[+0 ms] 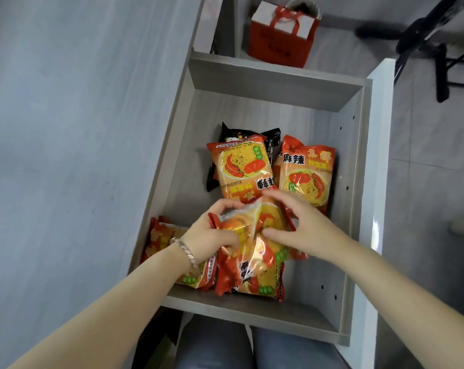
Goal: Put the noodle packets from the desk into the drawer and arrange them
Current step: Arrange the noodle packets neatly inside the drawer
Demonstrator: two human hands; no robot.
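An open grey drawer (273, 81) holds several orange noodle packets. Both hands grip one orange packet (252, 222) above the drawer's middle: my left hand (212, 233) holds its left edge, my right hand (302, 227) its right side. Under it lie more orange packets (260, 278), and another (164, 235) rests against the left wall. Farther back an orange packet (241, 169) lies on a black packet (272, 141), with one more orange packet (308, 171) to the right.
The grey desk top (66, 129) runs along the left. A red and white gift bag (281, 33) stands beyond the drawer. A white panel (377, 155) borders the drawer's right side. Black chair legs (425, 35) are at top right. My knees (252, 347) are below.
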